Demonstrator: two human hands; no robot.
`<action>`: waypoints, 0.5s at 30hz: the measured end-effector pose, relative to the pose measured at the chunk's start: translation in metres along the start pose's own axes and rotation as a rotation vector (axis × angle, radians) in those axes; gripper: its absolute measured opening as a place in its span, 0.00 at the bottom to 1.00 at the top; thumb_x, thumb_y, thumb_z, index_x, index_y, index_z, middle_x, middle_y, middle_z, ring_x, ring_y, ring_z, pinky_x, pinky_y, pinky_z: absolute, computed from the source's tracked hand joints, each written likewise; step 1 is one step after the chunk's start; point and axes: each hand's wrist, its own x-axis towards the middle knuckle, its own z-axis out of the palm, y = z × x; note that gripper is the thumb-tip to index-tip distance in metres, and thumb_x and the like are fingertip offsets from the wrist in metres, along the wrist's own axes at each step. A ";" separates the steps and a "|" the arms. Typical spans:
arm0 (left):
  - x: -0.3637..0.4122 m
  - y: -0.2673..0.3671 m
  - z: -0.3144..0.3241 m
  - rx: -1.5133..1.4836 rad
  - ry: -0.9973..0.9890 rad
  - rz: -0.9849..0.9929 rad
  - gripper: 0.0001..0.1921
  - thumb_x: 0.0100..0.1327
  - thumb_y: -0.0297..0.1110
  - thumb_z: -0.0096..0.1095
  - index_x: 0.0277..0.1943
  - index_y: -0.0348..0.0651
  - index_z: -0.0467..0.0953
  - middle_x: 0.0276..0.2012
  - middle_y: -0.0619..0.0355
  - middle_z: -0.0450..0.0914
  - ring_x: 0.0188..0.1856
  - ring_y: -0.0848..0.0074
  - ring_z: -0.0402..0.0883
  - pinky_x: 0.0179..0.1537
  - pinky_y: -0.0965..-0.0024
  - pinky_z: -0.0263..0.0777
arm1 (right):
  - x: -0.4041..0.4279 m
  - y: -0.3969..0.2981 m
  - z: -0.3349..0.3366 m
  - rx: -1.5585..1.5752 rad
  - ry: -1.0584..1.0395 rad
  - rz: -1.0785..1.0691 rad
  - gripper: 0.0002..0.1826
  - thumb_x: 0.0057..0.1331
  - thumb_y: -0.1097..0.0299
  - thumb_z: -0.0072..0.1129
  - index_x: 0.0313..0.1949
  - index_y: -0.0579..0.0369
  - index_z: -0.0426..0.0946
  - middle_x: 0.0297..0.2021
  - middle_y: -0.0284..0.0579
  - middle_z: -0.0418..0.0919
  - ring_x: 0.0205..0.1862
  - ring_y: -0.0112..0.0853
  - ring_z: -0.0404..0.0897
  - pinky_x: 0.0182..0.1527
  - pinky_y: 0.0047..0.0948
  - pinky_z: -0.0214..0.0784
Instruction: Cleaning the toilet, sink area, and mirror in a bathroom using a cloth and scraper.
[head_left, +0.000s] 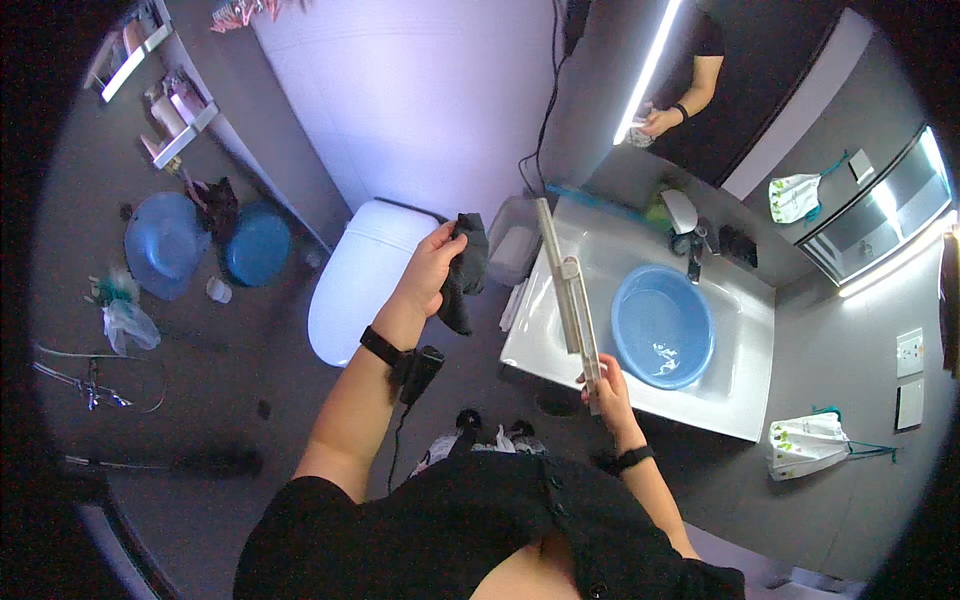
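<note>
My left hand (430, 270) grips a dark cloth (466, 266), which hangs down beside the white toilet lid (367, 277). In my right hand (609, 390) is the lower end of a long, pale, folding bar (574, 307), perhaps plastic or metal. The bar is held over the left part of the white washbasin (739, 375). Inside the basin, to the right of the bar, stands a round blue basin (662, 326) with what looks like water in it, near the dark faucet (696, 259).
A translucent bin (514, 240) stands between toilet and washbasin. Blue basins (257, 244) and a plastic bag (131, 325) are at the left, below shelves with bottles (166, 112). White drawstring bags (806, 446) hang at the right. A cable (397, 450) trails from my left wrist.
</note>
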 end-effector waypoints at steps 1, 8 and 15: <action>0.006 -0.001 0.002 0.029 -0.029 0.026 0.14 0.67 0.28 0.49 0.54 0.37 0.71 0.39 0.58 0.78 0.37 0.75 0.78 0.41 0.70 0.74 | -0.015 -0.006 -0.005 -0.017 -0.060 -0.083 0.19 0.64 0.73 0.40 0.55 0.53 0.60 0.32 0.45 0.76 0.21 0.23 0.71 0.22 0.22 0.65; 0.024 0.010 0.063 0.161 -0.073 0.231 0.14 0.67 0.29 0.50 0.53 0.36 0.72 0.41 0.62 0.78 0.40 0.80 0.75 0.46 0.75 0.68 | -0.046 -0.026 -0.003 0.143 -0.244 -0.178 0.23 0.61 0.74 0.42 0.57 0.51 0.59 0.34 0.44 0.75 0.31 0.25 0.73 0.34 0.22 0.66; 0.035 0.031 0.103 0.163 -0.041 0.345 0.11 0.68 0.30 0.49 0.49 0.38 0.75 0.38 0.65 0.77 0.40 0.82 0.73 0.46 0.77 0.65 | -0.033 -0.004 -0.018 -0.018 -0.258 -0.378 0.24 0.63 0.74 0.42 0.60 0.51 0.57 0.36 0.41 0.74 0.32 0.22 0.70 0.34 0.21 0.65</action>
